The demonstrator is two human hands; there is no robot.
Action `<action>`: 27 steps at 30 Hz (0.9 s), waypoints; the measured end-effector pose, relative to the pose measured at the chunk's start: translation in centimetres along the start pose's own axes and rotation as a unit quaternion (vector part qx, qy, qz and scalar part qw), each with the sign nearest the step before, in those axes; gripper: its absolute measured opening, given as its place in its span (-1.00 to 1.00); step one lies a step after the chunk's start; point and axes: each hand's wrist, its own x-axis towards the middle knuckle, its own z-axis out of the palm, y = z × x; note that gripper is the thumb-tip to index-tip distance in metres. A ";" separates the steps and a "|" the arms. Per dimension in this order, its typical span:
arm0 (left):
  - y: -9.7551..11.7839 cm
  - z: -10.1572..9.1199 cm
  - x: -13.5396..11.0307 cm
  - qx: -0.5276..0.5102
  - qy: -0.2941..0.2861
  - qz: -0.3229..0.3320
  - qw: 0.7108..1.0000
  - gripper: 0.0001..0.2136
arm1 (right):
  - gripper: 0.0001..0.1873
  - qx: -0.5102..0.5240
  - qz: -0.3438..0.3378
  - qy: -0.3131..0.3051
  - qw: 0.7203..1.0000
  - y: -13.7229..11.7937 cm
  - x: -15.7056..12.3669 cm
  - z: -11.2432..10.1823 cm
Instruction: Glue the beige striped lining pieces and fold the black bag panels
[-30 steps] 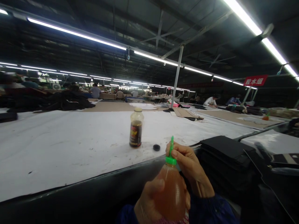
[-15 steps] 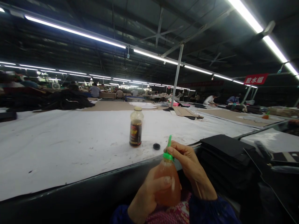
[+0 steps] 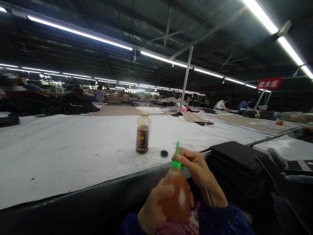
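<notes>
2 hands on amber squeeze bottle.
Left hand fingers wrap its body, right hand fingers pinch green nozzle; drink bottle, black cap at 11 o'clock on tabletop.

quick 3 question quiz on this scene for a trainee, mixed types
1. What small thing lies just right of the dark drink bottle on the white table?
2. True or false: the left hand grips the amber squeeze bottle.
3. The right hand pinches: A) the green nozzle B) a pair of scissors C) a brush.
Key: 1 a black cap; 2 true; 3 A.
</notes>
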 end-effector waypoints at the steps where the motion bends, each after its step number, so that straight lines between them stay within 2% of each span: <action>1: 0.0 0.0 0.0 -0.011 -0.010 -0.001 1.000 -0.62 | -0.55 0.004 -0.001 -0.006 1.000 0.1 0.1 0.0; 9: -1.0 -0.8 0.2 -0.089 -0.069 -0.021 0.993 -0.52 | -0.55 0.035 -0.009 -0.043 0.998 0.6 0.2 -0.2; 13: -1.8 -0.7 0.3 -0.116 -0.110 -0.044 0.986 -0.42 | -0.55 0.051 -0.012 -0.042 0.998 0.7 0.1 -0.1; 15: -2.0 -0.4 0.3 -0.129 -0.113 -0.044 0.984 -0.41 | -0.55 0.059 -0.008 -0.036 0.998 0.7 0.0 0.0; 18: -2.0 0.2 0.1 -0.119 -0.047 0.009 0.992 -0.47 | -0.56 0.065 0.005 -0.017 0.998 0.5 -0.2 0.2; 20: -1.7 0.5 -0.1 -0.066 0.000 0.037 0.997 -0.54 | -0.56 0.061 0.014 -0.004 0.998 0.4 -0.3 0.3; 24: -0.6 0.4 -0.4 0.067 0.036 0.021 0.997 -0.62 | -0.57 0.041 0.026 0.012 0.999 0.3 -0.4 0.3; 27: 0.0 0.3 -0.5 0.108 0.069 0.012 0.992 -0.66 | -0.57 0.020 0.027 0.016 0.999 0.0 -0.5 0.3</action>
